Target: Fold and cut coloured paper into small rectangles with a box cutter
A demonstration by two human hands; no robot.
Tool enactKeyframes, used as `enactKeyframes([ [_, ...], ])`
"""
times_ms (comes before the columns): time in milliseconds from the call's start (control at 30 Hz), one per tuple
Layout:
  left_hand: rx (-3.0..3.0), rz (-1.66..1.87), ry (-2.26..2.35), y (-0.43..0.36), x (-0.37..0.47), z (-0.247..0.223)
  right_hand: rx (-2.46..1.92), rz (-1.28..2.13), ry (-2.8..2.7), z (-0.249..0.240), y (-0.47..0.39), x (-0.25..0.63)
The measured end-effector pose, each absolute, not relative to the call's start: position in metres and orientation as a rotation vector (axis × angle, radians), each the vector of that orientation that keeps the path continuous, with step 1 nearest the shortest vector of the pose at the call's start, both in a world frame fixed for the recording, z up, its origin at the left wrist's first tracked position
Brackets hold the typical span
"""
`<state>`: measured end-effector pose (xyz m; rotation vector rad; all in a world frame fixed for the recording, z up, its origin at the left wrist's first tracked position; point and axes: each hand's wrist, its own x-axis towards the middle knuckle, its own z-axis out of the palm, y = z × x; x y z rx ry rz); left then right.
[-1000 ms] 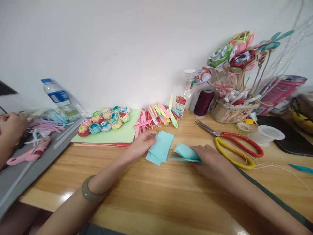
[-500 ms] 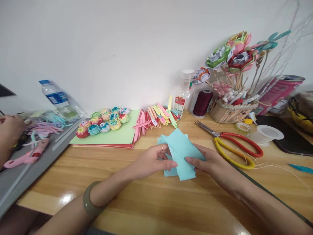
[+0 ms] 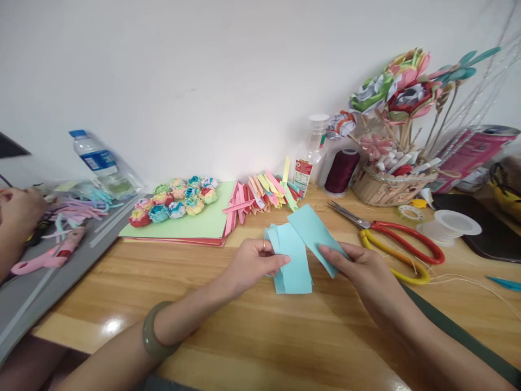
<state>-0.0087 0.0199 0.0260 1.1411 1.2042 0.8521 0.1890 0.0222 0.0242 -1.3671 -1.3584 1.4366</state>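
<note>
Between thumb and fingers, my left hand (image 3: 255, 265) pinches a loose stack of light blue paper strips (image 3: 295, 266), their edges fanned unevenly. My right hand (image 3: 362, 266) grips another blue paper strip (image 3: 315, 233), tilted, its lower left edge close beside the stack. Both hands are above the wooden table (image 3: 228, 326). To the right of my right hand lie scissors (image 3: 391, 239) with one red and one yellow handle. Beyond the hands is a pile of folded paper strips (image 3: 260, 195) in pink, yellow and green.
Rolled paper flowers (image 3: 175, 201) sit on green paper sheets (image 3: 203, 222). At the back stand a clear bottle (image 3: 311, 152), a dark thread spool (image 3: 341, 172) and a basket (image 3: 394, 187) of paper flowers. Another person's hand (image 3: 22, 209) is at far left, near a pink glue gun (image 3: 52, 255).
My right hand has drawn one blue strip away from the stack, to the right. The stack stays in my left hand, now more fully visible. The view has shifted slightly.
</note>
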Motion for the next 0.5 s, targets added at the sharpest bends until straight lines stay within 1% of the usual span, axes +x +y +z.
enactKeyframes([
  [100,1.155,0.902,1.189,0.019,-0.008,0.026,-1.344,1.381,-1.300,0.025,0.020,0.188],
  [267,1.177,0.980,1.198,0.018,-0.007,0.025,-1.296,1.491,-1.200,0.021,0.018,0.186],
  [500,1.148,1.030,1.234,0.015,-0.005,0.026,-1.179,1.542,-1.201,0.005,0.018,0.184],
])
